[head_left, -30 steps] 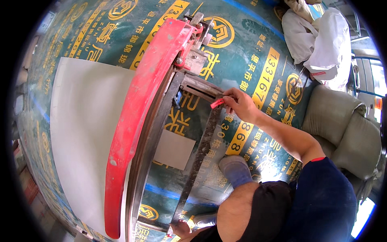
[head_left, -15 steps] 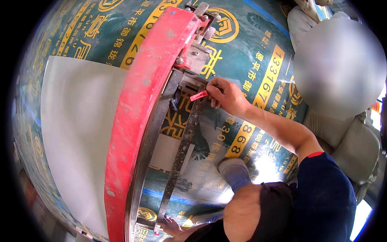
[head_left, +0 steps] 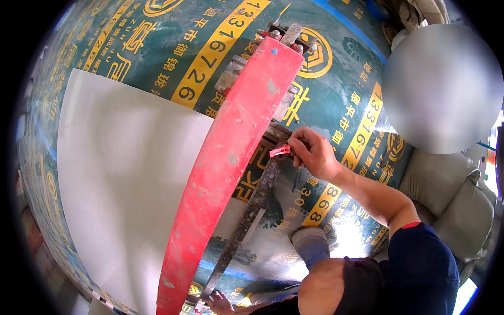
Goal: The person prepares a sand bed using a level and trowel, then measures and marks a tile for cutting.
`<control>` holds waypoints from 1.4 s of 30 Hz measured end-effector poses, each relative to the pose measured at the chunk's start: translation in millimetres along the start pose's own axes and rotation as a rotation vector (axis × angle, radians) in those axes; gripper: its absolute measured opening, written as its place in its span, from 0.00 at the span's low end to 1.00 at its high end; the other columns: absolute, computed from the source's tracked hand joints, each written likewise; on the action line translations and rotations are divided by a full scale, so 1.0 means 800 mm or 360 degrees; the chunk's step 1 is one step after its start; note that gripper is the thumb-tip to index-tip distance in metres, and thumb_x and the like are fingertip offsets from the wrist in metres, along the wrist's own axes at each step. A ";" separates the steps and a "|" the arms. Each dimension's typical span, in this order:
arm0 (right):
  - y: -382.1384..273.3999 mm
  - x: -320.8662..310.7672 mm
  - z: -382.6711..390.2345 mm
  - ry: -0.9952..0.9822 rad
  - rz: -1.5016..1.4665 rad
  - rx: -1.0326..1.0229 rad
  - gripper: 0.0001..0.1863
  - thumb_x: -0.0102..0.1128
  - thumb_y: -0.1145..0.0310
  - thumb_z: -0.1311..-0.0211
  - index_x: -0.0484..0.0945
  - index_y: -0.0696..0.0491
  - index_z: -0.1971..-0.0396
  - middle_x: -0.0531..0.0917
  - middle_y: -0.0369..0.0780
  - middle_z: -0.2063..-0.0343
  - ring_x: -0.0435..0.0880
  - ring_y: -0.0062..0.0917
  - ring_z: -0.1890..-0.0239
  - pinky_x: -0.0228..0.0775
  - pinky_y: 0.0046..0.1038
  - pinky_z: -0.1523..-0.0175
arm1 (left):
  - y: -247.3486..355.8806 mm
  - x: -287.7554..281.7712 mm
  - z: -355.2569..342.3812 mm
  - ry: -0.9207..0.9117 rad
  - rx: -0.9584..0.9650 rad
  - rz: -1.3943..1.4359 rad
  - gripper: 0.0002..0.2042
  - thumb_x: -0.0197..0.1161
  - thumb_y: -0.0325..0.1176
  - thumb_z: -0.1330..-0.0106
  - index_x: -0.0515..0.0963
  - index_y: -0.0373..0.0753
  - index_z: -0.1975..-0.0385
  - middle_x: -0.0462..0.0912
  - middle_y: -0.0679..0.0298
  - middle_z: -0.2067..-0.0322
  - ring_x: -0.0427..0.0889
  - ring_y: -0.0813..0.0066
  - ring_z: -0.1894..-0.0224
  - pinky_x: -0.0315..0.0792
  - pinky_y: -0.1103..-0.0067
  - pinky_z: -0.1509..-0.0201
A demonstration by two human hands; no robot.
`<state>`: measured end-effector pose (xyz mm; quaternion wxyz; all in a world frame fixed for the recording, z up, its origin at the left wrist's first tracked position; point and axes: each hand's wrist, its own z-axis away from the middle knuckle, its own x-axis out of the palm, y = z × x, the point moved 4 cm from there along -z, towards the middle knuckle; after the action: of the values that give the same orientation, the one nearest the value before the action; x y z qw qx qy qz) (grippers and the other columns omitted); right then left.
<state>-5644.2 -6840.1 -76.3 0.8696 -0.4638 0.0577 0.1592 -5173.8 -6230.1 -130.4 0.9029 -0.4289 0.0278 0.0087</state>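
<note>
My right hand (head_left: 315, 152) is closed, thumb and fingertips pinching a small red clip-like lever (head_left: 280, 151) at the far end of a dark, speckled metal bar (head_left: 253, 210). At the bar's near end, by the lower edge, my left hand (head_left: 219, 303) has its fingers closed round the bar; part of it is cut off from view. Left of the bar, a long red beam (head_left: 223, 152), scuffed and spattered, slants across the picture like the frame of a manual tile cutter. It partly covers a large pale tile (head_left: 121, 173) on the floor.
Green floor sheeting (head_left: 210, 23) with yellow print lies under everything. Metal fittings (head_left: 294, 37) stick out at the beam's far end. My foot (head_left: 311, 244) rests right of the bar. Grey-beige cushion-like forms (head_left: 446, 178) stand at the right, with a blurred round patch above them.
The red beam stands further right and now hides the dark rail beside it. More of the tile shows. The whole view has shifted somewhat. Both hands keep their places on the bar.
</note>
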 end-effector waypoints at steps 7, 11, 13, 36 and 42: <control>0.014 0.016 -0.017 0.0064 -0.0082 0.0095 0.10 0.54 0.66 0.30 0.76 0.58 0.58 0.80 0.35 0.77 0.80 0.17 0.81 0.73 0.19 0.73 | -0.007 -0.026 -0.008 0.0322 0.1995 -0.2794 0.22 0.53 0.53 0.30 0.69 0.52 0.41 0.76 0.66 0.46 0.74 0.70 0.49 0.68 0.70 0.39; 0.116 -0.030 -0.030 -0.0286 -0.1129 -0.0156 0.25 0.55 0.53 0.32 0.69 0.50 0.41 0.78 0.39 0.49 0.80 0.25 0.53 0.73 0.26 0.59 | -0.017 -0.052 -0.049 0.0196 0.1773 -0.3113 0.21 0.55 0.53 0.31 0.70 0.52 0.42 0.76 0.67 0.48 0.72 0.71 0.49 0.65 0.69 0.39; 0.113 -0.053 -0.038 -0.0123 -0.0643 -0.0366 0.19 0.58 0.61 0.32 0.73 0.54 0.47 0.82 0.39 0.57 0.82 0.21 0.58 0.68 0.13 0.67 | -0.026 -0.057 -0.064 0.0073 0.1817 -0.3127 0.21 0.56 0.53 0.31 0.71 0.51 0.43 0.76 0.68 0.49 0.72 0.72 0.49 0.63 0.68 0.39; 0.105 -0.110 -0.077 -0.0058 0.0012 -0.0256 0.19 0.50 0.57 0.26 0.71 0.52 0.45 0.76 0.32 0.67 0.70 0.15 0.71 0.61 0.19 0.66 | -0.052 -0.037 -0.071 0.0280 0.1848 -0.2770 0.26 0.61 0.57 0.34 0.74 0.45 0.45 0.74 0.73 0.57 0.66 0.77 0.58 0.62 0.71 0.50; 0.100 -0.090 -0.055 0.0017 0.0019 -0.0246 0.19 0.50 0.58 0.26 0.69 0.53 0.44 0.74 0.33 0.67 0.69 0.15 0.71 0.61 0.18 0.66 | -0.050 -0.037 -0.063 0.0333 0.1884 -0.2735 0.27 0.61 0.58 0.35 0.73 0.45 0.45 0.73 0.72 0.56 0.65 0.77 0.57 0.62 0.69 0.49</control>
<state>-5736.0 -6851.4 -146.3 0.8298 -0.5302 0.0527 0.1659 -5204.0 -6294.3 -129.8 0.6639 0.2072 -0.2084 -0.6876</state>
